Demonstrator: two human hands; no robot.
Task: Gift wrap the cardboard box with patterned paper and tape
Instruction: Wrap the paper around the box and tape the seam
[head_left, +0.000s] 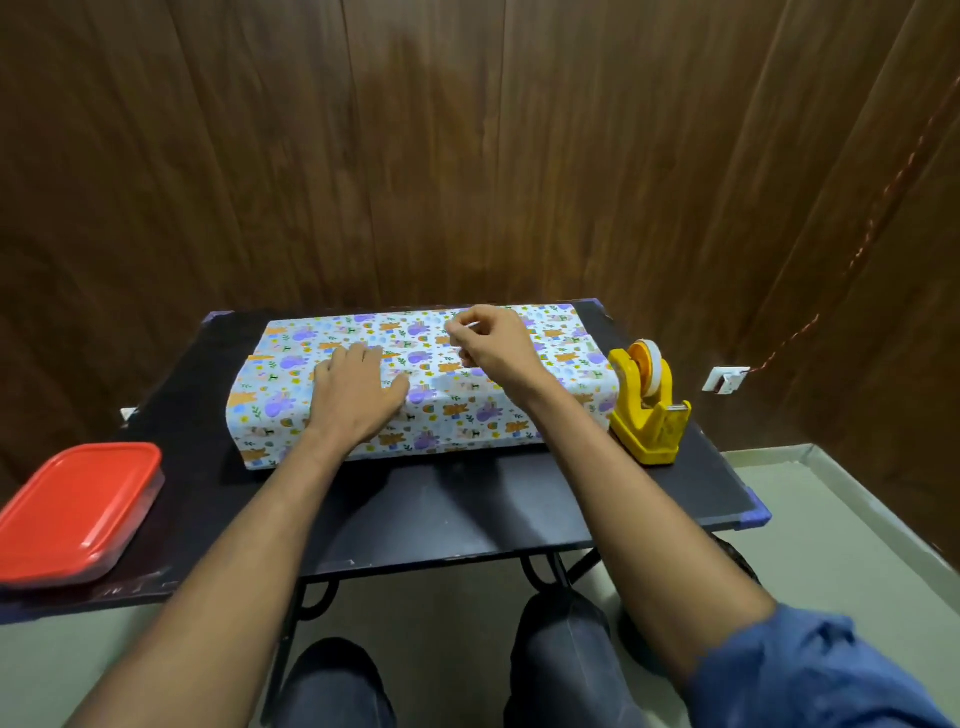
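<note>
Taping under way: left hand (358, 387), fingers flat, presses patterned paper (415, 384) on the box as right hand (493, 338) pinches tape, likely bound for the seam.

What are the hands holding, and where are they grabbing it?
The left hand holds nothing; it presses flat on the wrapped box. The right hand pinches something small at its fingertips, perhaps tape; too small to tell.
</note>
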